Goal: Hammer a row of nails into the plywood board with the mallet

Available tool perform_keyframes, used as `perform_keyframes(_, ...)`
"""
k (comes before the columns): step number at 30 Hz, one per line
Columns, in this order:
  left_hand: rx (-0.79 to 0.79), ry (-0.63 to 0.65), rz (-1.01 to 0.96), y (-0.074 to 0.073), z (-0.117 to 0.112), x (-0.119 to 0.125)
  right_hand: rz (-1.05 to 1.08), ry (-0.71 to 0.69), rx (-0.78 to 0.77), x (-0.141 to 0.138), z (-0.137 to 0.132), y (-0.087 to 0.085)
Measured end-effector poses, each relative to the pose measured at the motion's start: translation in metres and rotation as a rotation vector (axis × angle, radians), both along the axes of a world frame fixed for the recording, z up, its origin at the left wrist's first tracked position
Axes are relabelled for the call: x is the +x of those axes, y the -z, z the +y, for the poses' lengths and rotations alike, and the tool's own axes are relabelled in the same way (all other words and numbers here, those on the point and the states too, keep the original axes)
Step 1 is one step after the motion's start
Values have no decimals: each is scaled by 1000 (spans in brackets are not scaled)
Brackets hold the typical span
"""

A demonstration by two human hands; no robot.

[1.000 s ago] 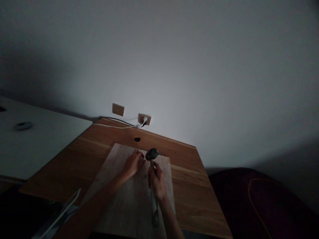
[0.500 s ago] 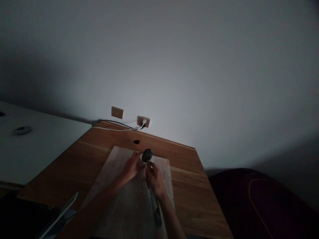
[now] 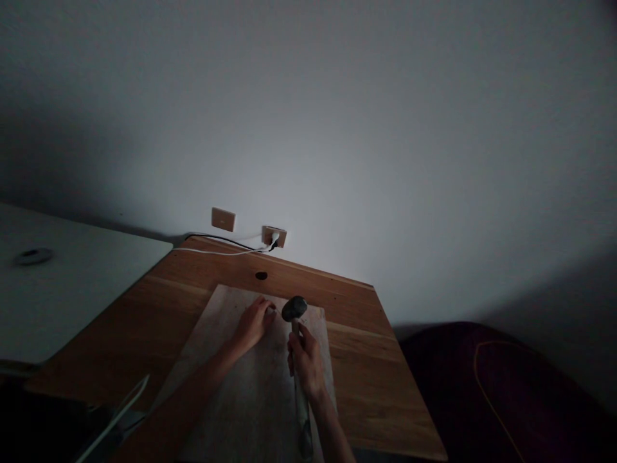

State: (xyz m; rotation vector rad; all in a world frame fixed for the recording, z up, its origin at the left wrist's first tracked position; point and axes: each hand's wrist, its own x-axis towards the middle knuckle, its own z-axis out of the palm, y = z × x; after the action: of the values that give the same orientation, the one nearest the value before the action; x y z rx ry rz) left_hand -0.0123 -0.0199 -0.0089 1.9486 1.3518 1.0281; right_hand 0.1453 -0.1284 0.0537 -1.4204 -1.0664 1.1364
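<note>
My right hand is wrapped round the handle of a hammer, whose dark head hangs just above the far end of a pale wooden board. My left hand rests on the board a little left of the hammer head, fingertips pinched together on something too small to make out. The board lies on a brown wooden table. The room is dim.
A round hole is in the table near the wall. Two wall plates sit above the far edge, with a white cable plugged in. A white desk stands left. A dark rounded seat is right.
The hammer head came down next to my left fingertips half a second ago and has risen and shifted right again. My left hand stays in place.
</note>
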Motion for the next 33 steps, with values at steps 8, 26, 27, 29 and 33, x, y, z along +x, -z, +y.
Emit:
perform_keyframes(8, 35, -21, -71, 4, -4, 1, -106, -187, 11, -8, 25, 0)
perform_keyframes(26, 61, 163, -145, 7, 9, -19, 10, 108, -9, 18, -27, 7)
perform_keyframes(27, 64, 173, -132, 7, 9, -20, 15, 111, -14, 17, -27, 7)
perform_keyframes(29, 82, 181, -91, 5, 8, -22, 17, 111, -29, 16, -27, 6)
perform_keyframes(33, 121, 187, 21, -4, 6, -29, 19, 99, -48, 13, -27, 7)
